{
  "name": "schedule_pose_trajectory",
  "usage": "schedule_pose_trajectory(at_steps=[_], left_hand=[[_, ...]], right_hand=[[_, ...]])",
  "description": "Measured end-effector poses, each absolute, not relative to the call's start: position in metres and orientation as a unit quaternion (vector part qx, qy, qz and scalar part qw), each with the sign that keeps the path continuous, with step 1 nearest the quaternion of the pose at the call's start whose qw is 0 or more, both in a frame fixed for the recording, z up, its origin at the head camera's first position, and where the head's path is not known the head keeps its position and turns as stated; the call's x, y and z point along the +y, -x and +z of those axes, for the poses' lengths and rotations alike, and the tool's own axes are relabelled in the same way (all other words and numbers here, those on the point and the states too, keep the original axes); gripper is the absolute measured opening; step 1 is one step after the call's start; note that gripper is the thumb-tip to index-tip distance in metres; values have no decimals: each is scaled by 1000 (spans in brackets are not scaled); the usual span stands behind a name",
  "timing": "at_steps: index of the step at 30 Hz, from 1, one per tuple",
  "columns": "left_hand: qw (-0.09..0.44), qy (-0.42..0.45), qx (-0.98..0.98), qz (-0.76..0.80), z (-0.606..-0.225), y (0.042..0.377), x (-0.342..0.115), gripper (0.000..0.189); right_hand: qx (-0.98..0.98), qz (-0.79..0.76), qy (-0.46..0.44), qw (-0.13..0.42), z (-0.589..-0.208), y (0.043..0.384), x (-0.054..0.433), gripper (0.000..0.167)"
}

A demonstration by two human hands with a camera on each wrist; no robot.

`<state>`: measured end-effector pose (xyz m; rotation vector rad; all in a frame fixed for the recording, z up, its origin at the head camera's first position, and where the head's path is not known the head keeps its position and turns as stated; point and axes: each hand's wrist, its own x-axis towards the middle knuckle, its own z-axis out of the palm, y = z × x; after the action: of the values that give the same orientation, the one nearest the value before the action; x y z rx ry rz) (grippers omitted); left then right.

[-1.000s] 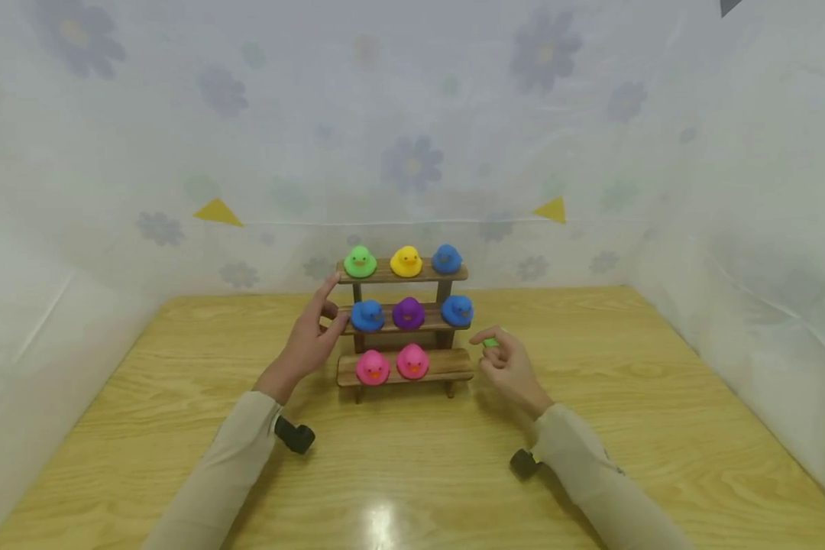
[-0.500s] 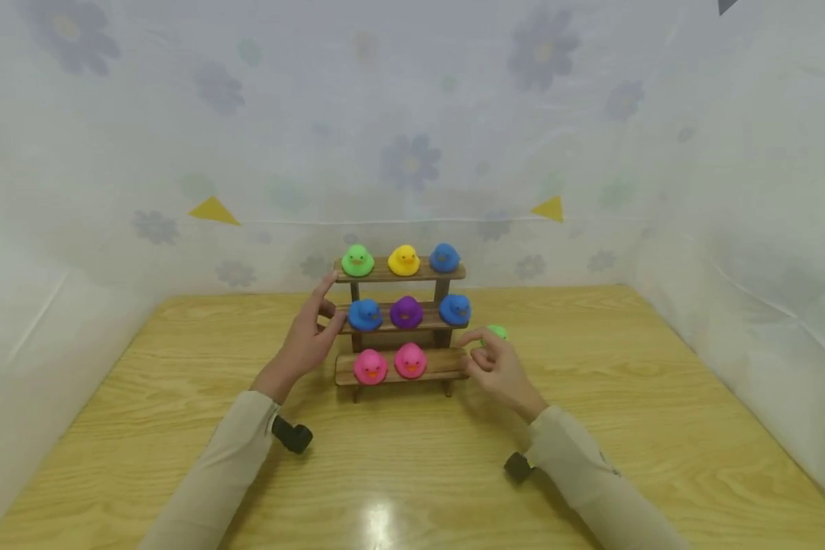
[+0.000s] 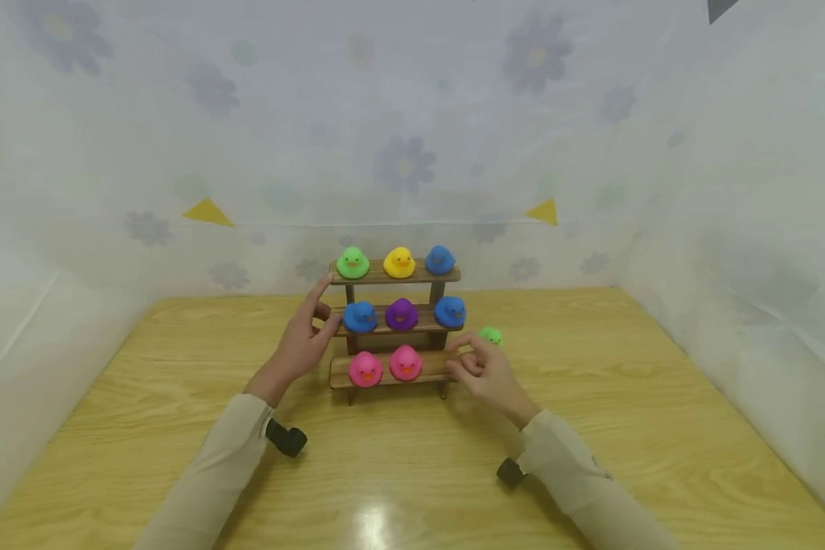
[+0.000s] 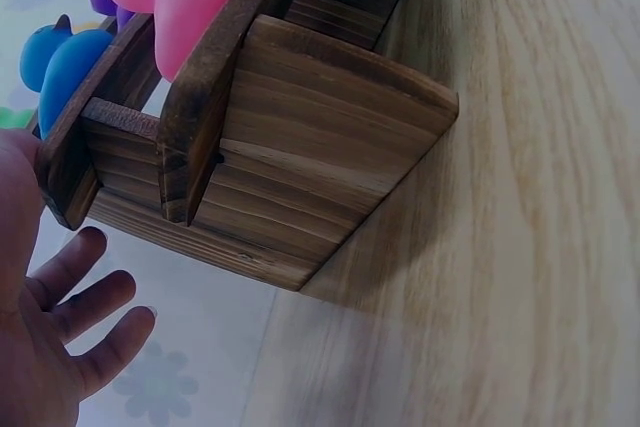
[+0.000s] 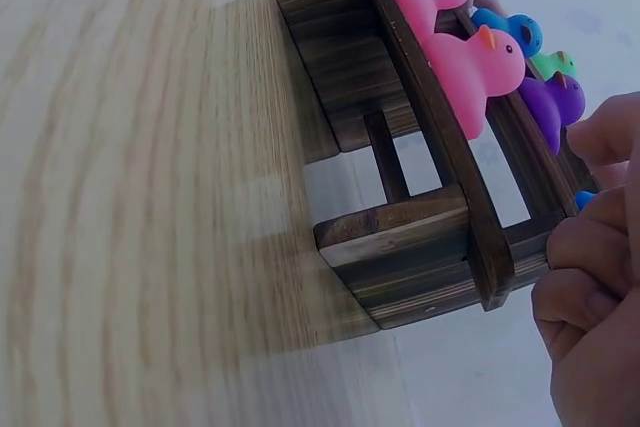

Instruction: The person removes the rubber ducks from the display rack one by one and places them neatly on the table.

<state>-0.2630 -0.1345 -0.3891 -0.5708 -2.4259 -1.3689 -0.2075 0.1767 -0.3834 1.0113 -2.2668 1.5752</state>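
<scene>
My left hand (image 3: 296,347) is at the left side of a three-step wooden rack (image 3: 385,273), index fingertip at the top step's end and thumb at the middle step's. Its other fingers spread loosely in the left wrist view. My right hand (image 3: 486,374) overlaps the bottom step's right end, thumb and index apart with nothing seen between them, other fingers bent. Two pink rubber ducks (image 3: 406,363) sit on the bottom step. A purple duck (image 3: 402,315) stands between two blue ducks (image 3: 450,312) on the middle one. Behind the right hand shows a green duck (image 3: 491,336), partly hidden.
Along the top step sit another green duck (image 3: 353,263), a yellow duck (image 3: 399,263) and a blue duck (image 3: 440,260). The rack stands on a wood-grain table (image 3: 399,473), with a flower-printed curtain (image 3: 406,99) behind and at the sides.
My right hand has moved left from the green duck to the bottom step's right end, leaving that duck more in view. My left hand stays at the rack's left side.
</scene>
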Motion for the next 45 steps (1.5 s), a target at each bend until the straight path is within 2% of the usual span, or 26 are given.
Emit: schedule_pose_trajectory(at_steps=[7, 14, 20, 32, 45], left_hand=[[149, 204, -845, -472, -389, 262, -134, 63], [149, 205, -843, -475, -389, 262, -133, 63], [155, 206, -844, -471, -390, 263, -133, 63], [157, 207, -841, -475, -388, 262, -133, 64], [158, 207, -839, -478, -390, 264, -134, 63]], right_hand=[[-770, 531, -339, 97, -402, 217, 179, 17], [-784, 517, -328, 99, -375, 196, 167, 18], [-791, 492, -344, 113, -376, 196, 161, 21], [-786, 496, -354, 105, -378, 199, 155, 26], [-817, 468, -334, 51, -373, 199, 151, 41]])
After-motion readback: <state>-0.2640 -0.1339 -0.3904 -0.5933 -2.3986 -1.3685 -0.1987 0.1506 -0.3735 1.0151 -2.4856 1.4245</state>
